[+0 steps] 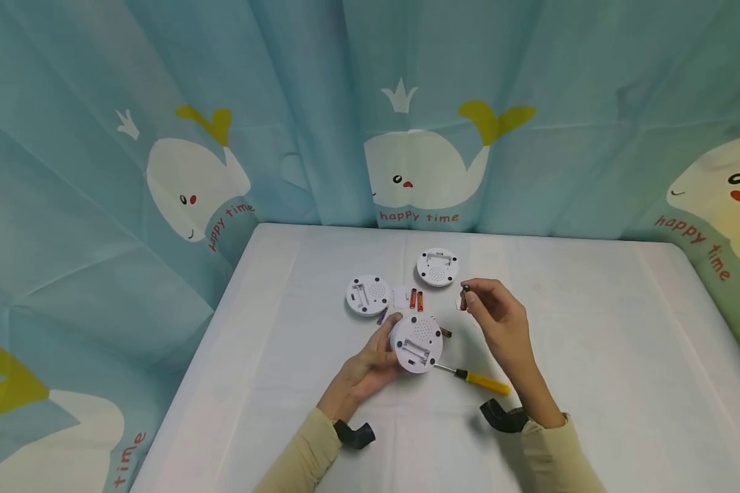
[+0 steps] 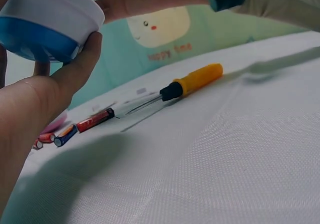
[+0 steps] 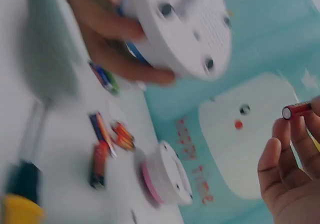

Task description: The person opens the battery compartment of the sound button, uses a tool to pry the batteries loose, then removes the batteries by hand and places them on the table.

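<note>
My left hand grips a round white battery-powered device, its underside facing up with an uncovered battery compartment and dark round feet. From the side, in the left wrist view, the device has a blue band. To the right and slightly higher, my right hand pinches a red battery between thumb and fingers, apart from the device. A screwdriver with a yellow handle lies on the table between the hands, its shaft pointing toward the held device.
Two similar round devices, one at left and one behind, lie underside up with uncovered compartments. Between them are orange-red batteries and a small white piece. More batteries lie beside the held device. A whale-print curtain borders the white table.
</note>
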The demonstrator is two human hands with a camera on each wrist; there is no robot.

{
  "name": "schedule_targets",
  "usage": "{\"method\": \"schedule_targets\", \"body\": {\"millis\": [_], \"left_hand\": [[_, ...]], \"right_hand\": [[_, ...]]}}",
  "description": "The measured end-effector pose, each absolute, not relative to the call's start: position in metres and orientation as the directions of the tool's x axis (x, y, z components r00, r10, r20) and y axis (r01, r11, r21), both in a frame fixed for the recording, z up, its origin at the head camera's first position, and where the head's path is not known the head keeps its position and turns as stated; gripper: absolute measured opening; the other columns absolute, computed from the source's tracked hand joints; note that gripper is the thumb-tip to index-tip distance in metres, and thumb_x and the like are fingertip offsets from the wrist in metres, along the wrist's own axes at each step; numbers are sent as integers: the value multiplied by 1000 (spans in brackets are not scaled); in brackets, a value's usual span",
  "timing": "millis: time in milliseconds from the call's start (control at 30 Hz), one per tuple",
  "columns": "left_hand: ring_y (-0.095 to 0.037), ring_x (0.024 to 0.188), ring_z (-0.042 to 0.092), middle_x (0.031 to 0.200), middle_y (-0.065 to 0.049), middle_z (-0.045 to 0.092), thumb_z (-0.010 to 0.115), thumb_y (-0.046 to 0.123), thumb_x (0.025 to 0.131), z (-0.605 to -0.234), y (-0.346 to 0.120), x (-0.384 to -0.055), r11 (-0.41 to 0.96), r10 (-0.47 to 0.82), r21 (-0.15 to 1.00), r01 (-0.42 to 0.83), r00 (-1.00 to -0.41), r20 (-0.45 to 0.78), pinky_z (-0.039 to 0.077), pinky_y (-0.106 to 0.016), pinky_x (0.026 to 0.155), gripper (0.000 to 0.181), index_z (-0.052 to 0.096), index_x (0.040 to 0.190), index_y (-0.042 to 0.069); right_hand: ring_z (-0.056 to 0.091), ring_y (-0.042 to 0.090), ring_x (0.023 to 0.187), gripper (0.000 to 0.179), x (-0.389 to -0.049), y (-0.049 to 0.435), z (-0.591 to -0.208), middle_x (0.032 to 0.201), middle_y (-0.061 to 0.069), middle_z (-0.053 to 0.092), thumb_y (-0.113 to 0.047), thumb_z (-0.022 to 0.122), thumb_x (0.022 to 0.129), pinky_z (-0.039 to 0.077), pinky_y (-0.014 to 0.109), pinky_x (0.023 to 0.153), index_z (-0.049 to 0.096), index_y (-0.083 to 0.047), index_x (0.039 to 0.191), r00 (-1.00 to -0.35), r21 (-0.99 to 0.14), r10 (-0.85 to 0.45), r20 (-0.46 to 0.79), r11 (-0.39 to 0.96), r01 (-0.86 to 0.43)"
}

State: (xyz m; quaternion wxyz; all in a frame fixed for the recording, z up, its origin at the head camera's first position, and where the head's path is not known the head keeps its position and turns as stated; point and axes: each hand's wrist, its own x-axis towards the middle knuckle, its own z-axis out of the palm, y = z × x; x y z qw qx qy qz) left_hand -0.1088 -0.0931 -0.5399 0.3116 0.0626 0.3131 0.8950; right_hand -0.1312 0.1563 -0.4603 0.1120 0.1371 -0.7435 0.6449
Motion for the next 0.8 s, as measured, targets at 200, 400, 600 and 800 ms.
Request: {"method": "schedule_targets", "body": {"millis": [200, 400, 600, 800], "left_hand": [[-18, 141, 42, 157, 0, 32, 89, 10, 75, -539, -92, -109, -618, 596, 589, -521, -799, -80, 43, -35, 110, 80, 37, 134, 27], [-18, 143, 42, 159, 1, 31, 87, 7, 77, -539, -93, -108, -624, 598, 566, -539, -795, -97, 42, -34, 110, 81, 36, 136, 27], [-18, 140, 44, 155, 1, 37, 84, 3, 80, -539, -93, -109, -627, 609, 563, -538, -789, -76, 43, -33, 109, 73, 39, 133, 26], [-16, 139, 45, 155, 2, 37, 88, 8, 79, -540, -93, -106, -613, 616, 583, -533, -785, -69, 44, -33, 109, 80, 36, 138, 26]], "right_hand": [[62, 12, 88, 23, -149, 176, -464, 99, 2, 68, -12, 60, 106, 53, 18, 75, 67, -2, 125, -965, -950, -6, 262, 171, -260], [64, 11, 87, 28, -155, 196, -474, 103, -4, 70, -16, 62, 105, 55, 15, 80, 66, 1, 127, -974, -956, 41, 222, 203, -209], [67, 6, 85, 32, -160, 218, -487, 101, -6, 71, -14, 65, 104, 57, 14, 78, 63, 9, 127, -980, -983, 106, 167, 91, -158], [68, 7, 78, 31, -163, 239, -506, 94, -7, 73, -11, 68, 101, 58, 16, 72, 63, 8, 125, -985, -997, 156, 66, -38, -73]]}}
